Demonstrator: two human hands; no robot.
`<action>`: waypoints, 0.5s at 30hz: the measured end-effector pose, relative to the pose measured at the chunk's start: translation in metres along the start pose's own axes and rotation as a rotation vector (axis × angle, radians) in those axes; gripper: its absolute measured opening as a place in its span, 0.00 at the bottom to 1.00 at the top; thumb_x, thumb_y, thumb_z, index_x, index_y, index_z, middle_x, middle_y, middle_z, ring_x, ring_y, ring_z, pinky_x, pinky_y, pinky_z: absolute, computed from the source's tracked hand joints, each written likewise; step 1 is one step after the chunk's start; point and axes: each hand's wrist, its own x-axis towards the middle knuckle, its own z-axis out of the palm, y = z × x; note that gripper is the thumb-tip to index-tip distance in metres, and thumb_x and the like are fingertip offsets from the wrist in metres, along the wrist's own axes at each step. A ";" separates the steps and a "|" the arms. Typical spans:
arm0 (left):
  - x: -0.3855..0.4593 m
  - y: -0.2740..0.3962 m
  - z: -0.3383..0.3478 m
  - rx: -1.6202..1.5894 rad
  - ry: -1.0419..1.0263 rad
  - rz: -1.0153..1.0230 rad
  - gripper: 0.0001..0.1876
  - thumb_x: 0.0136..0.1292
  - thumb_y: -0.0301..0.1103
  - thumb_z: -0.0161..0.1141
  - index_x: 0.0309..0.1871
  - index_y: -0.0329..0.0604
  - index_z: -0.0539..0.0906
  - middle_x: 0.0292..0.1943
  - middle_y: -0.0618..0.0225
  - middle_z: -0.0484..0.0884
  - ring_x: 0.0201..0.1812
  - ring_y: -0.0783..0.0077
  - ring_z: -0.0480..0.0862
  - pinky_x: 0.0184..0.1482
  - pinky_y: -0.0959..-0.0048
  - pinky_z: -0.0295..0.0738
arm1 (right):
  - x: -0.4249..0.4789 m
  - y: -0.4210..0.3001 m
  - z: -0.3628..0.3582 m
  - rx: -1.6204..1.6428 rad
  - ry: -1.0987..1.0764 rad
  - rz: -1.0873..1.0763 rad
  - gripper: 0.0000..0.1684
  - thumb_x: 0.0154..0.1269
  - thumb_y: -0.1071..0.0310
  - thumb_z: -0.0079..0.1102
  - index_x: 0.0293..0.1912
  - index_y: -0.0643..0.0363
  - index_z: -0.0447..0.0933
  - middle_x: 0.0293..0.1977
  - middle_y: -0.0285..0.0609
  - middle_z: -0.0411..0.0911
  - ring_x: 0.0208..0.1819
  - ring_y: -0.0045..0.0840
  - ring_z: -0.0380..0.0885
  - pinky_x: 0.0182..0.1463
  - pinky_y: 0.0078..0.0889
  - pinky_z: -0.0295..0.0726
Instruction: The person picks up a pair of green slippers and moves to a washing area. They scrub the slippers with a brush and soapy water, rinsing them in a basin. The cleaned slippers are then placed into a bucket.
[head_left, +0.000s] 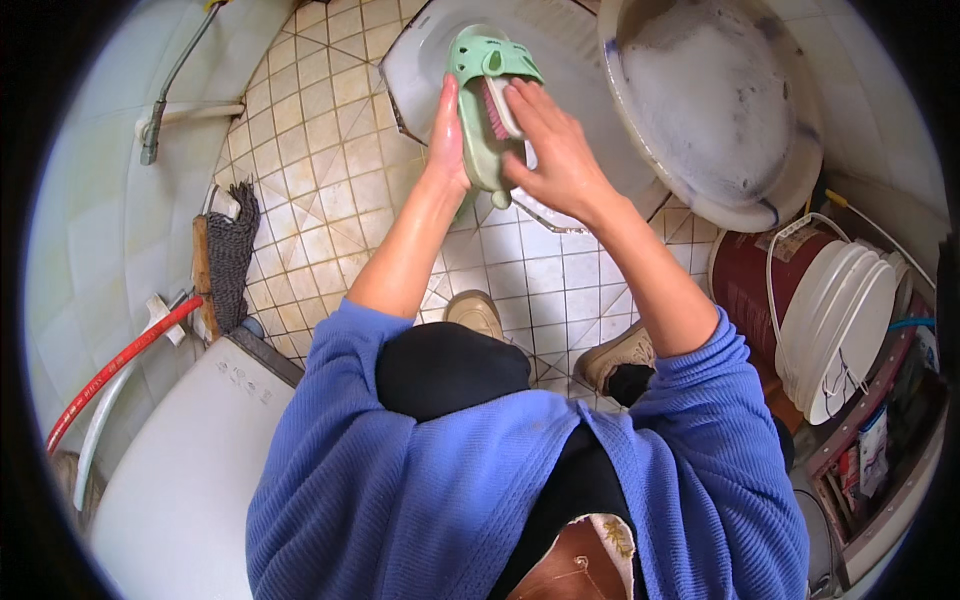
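A green clog-style shoe (484, 150) is held up in front of me, its perforated toe pointing away. My left hand (448, 139) grips it along the left side, fingers hidden underneath. Against the inside of the shoe, just below the toe strap, rests a scrub brush (507, 112) with a white back and pink bristles. My right hand (551, 146) lies over the brush, fingers along its back and thumb spread toward the heel. Below the shoe is a white squat toilet basin (585, 157) set in the floor.
At upper right, a large enamel basin (709, 105) holds foamy water. White buckets (836, 330) and a dark red bucket (757, 292) lie on my right. To the left are a white appliance lid (195, 450), a red hose (124, 375) and a hanging grey cloth (231, 262).
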 end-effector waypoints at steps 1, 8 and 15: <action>0.002 0.000 0.002 -0.006 -0.003 -0.006 0.35 0.65 0.64 0.40 0.60 0.42 0.67 0.55 0.59 0.73 0.54 0.62 0.76 0.57 0.61 0.71 | -0.005 0.002 -0.002 -0.076 0.023 -0.054 0.25 0.53 0.67 0.54 0.51 0.66 0.68 0.53 0.52 0.68 0.54 0.45 0.68 0.54 0.48 0.66; 0.004 -0.013 0.003 0.015 0.038 -0.026 0.31 0.67 0.60 0.38 0.60 0.43 0.68 0.56 0.62 0.73 0.56 0.64 0.74 0.59 0.64 0.69 | 0.025 0.006 -0.001 -0.061 -0.123 0.133 0.17 0.50 0.72 0.58 0.43 0.61 0.72 0.41 0.47 0.77 0.47 0.39 0.74 0.55 0.53 0.63; 0.006 -0.027 -0.010 0.063 0.171 -0.022 0.27 0.66 0.60 0.41 0.51 0.46 0.75 0.47 0.65 0.78 0.49 0.68 0.78 0.50 0.66 0.74 | 0.028 0.001 0.001 -0.108 -0.364 0.370 0.19 0.50 0.72 0.57 0.45 0.60 0.72 0.44 0.50 0.77 0.50 0.41 0.73 0.58 0.53 0.63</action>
